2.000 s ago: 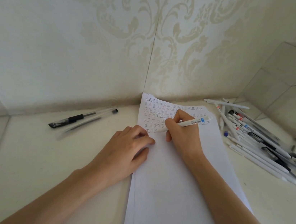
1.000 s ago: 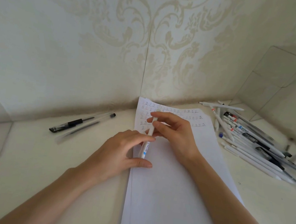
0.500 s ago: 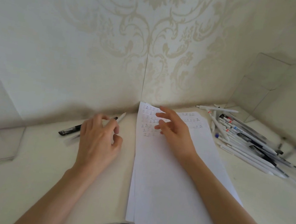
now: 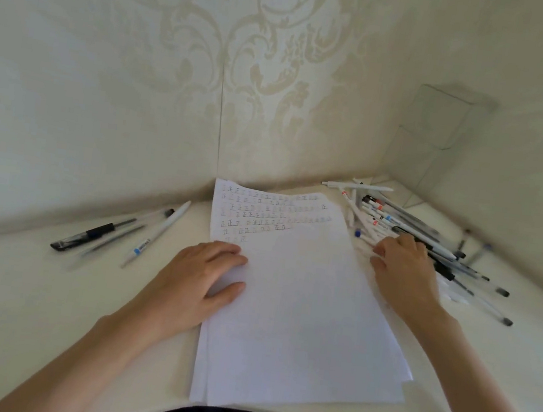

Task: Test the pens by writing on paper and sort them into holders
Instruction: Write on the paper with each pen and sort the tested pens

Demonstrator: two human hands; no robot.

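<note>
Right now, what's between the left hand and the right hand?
Only the paper, blank in that stretch. The left hand rests on its left edge; the right hand is on the pen pile. Head view.

A cream wall (image 4: 107, 80) papered with a pale damask scroll pattern fills the upper view, a vertical seam (image 4: 221, 112) running down its middle. At right it meets a plainer side wall (image 4: 535, 102) in a corner. Below lies a cream-white table (image 4: 27, 294), its near edge curved inward. The light is soft and even.
</note>
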